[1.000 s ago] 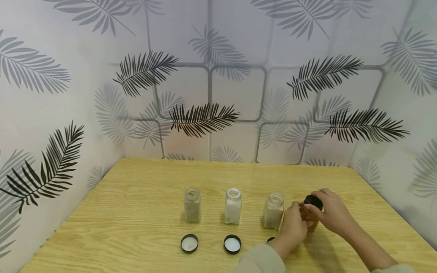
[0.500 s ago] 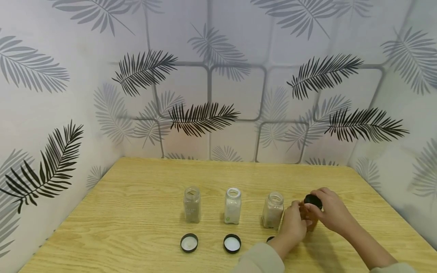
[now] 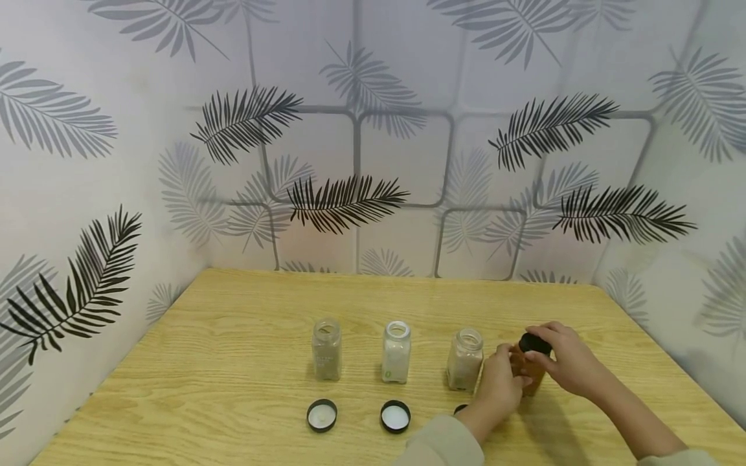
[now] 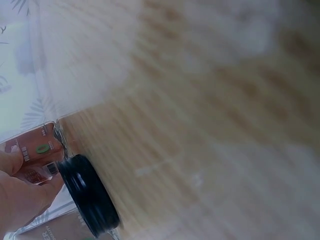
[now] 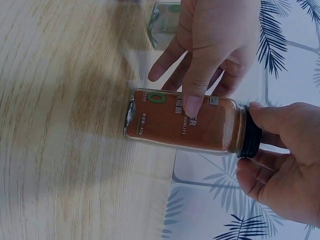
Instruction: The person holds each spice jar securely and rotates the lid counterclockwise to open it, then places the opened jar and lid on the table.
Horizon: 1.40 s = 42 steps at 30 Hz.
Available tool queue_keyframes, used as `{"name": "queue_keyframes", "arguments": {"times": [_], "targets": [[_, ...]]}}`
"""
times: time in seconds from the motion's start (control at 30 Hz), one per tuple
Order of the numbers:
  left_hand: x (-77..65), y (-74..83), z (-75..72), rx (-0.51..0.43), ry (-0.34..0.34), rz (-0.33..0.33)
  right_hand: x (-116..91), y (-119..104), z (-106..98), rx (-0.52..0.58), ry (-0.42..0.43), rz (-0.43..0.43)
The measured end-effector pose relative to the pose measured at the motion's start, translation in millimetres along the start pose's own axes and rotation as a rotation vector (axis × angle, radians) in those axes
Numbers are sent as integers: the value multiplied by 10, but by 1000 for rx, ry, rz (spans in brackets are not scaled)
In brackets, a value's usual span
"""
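A square glass spice jar (image 5: 165,122) of reddish-brown powder stands upright on the table at the right. My left hand (image 3: 500,387) grips its body, thumb across the label in the right wrist view. The fingers and thumb of my right hand (image 3: 576,366) pinch the black lid (image 5: 251,134), which sits on the jar's neck. In the head view, the hands cover much of this jar. Just left of my left hand stands a lidless jar (image 3: 465,366) of pale beige powder.
Two more lidless jars stand in the row: a whitish one (image 3: 396,356) and a greyish-brown one (image 3: 327,356). Two upturned black lids (image 3: 395,417) lie before them. A third lid (image 4: 90,195) is mostly behind my left forearm in the head view. A patterned wall rises behind the wooden table (image 3: 221,362).
My right hand's fingers and thumb have shifted slightly on the black lid. The left hand and the jars keep their places.
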State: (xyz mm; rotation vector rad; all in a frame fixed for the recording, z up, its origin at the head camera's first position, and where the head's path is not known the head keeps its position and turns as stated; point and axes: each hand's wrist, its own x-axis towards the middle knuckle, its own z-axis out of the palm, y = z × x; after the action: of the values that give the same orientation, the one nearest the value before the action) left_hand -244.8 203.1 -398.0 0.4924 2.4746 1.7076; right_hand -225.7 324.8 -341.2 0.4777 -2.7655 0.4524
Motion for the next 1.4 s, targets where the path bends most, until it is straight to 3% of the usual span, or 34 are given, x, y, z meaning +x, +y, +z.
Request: {"name": "queue_keyframes", "arguments": {"times": [0.47, 0.7, 1.07, 1.4], "targets": [[-11, 13, -21, 51, 4, -18, -28, 23, -101, 42, -56, 62], [-5, 0, -12, 21, -4, -31, -33, 25, -90, 39, -73, 76], [-1, -15, -18, -3, -13, -28, 53, -83, -16, -120, -45, 139], [-7, 11, -40, -4, -22, -13, 74, -112, -19, -76, -34, 121]]}}
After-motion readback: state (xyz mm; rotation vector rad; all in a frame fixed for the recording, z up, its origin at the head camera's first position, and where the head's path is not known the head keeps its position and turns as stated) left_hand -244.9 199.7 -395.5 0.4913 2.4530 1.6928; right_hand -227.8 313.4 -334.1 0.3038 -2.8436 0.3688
